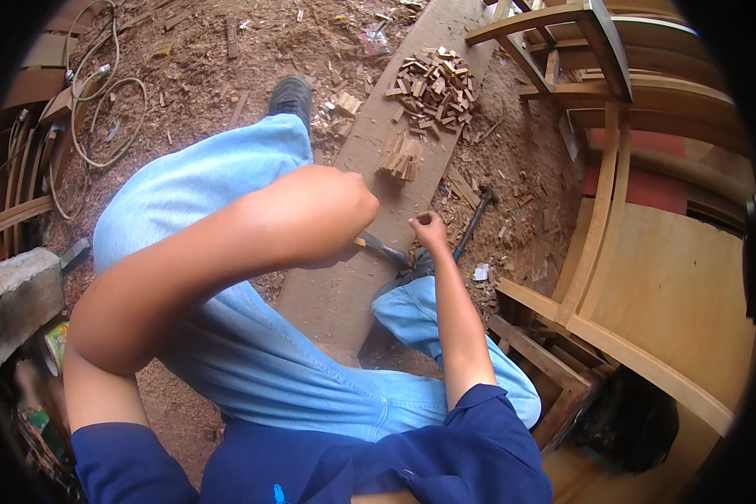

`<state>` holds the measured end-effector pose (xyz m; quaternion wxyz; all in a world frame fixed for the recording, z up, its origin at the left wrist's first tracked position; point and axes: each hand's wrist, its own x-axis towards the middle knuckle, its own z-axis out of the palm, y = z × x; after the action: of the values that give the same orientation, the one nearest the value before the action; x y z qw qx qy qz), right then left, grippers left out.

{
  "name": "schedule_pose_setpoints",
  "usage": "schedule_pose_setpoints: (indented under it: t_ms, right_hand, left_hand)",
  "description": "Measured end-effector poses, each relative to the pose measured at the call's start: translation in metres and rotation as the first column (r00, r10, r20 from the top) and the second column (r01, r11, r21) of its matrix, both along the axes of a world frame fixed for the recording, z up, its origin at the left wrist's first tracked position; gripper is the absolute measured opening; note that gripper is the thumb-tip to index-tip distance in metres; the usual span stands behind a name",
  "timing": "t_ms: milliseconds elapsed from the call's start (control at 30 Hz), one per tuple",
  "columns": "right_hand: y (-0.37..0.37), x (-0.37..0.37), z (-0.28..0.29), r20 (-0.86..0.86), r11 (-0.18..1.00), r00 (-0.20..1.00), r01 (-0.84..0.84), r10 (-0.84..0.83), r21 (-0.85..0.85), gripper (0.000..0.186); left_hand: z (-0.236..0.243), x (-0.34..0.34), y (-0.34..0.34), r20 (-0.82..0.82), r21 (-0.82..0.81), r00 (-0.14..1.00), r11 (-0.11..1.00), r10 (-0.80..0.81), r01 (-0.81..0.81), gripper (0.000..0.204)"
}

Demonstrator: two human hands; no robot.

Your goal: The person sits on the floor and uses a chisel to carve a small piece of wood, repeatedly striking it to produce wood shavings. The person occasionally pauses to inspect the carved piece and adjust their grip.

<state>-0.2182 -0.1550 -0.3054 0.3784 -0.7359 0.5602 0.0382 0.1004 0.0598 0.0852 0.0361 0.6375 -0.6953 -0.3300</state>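
My left hand (340,206) is a fist, reaching across the plank (319,294) between my legs. Out of its underside comes a chisel (382,249), with a bit of pale wooden handle and a grey metal blade pointing right toward my right foot. Just beyond the blade, my right hand (428,227) is raised with thumb and fingertips pinched together; anything between them is too small to make out. Farther up the plank stand a small cluster of wood pieces (401,158) and a larger loose heap of short wood pieces (435,88).
A hammer (476,220) lies on the shaving-covered ground right of the plank. Wooden chair frames (596,227) and a pale panel (672,294) crowd the right side. On the left are a coiled cable (134,118), curved wooden parts (17,223) and a concrete block (17,298).
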Motion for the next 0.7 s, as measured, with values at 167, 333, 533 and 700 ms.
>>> schedule_pose_setpoints:
  t_ms: [167,333,533,700]
  right_hand:
    - [0.034,-0.011,0.035,-0.116,0.94,0.944,-0.286,0.31,0.186,0.053]
    - [0.074,-0.02,0.054,-0.21,0.807,0.796,-0.589,0.567,-0.052,0.042]
    - [0.11,-0.012,0.044,-0.49,0.762,0.741,-0.613,0.46,-0.211,0.043]
    - [0.106,-0.009,0.051,-0.467,0.776,0.719,-0.622,0.514,-0.105,0.042]
  left_hand:
    - [-0.007,-0.001,-0.001,-0.016,0.015,0.999,0.999,0.036,-0.036,0.016]
    - [-0.026,0.003,-0.011,0.002,0.035,0.999,0.999,0.037,-0.037,0.024]
    - [-0.069,0.013,-0.014,-0.025,0.028,0.999,0.999,0.024,-0.023,0.016]
    - [-0.101,0.026,-0.01,-0.1,0.068,0.994,0.997,0.046,-0.039,0.02]
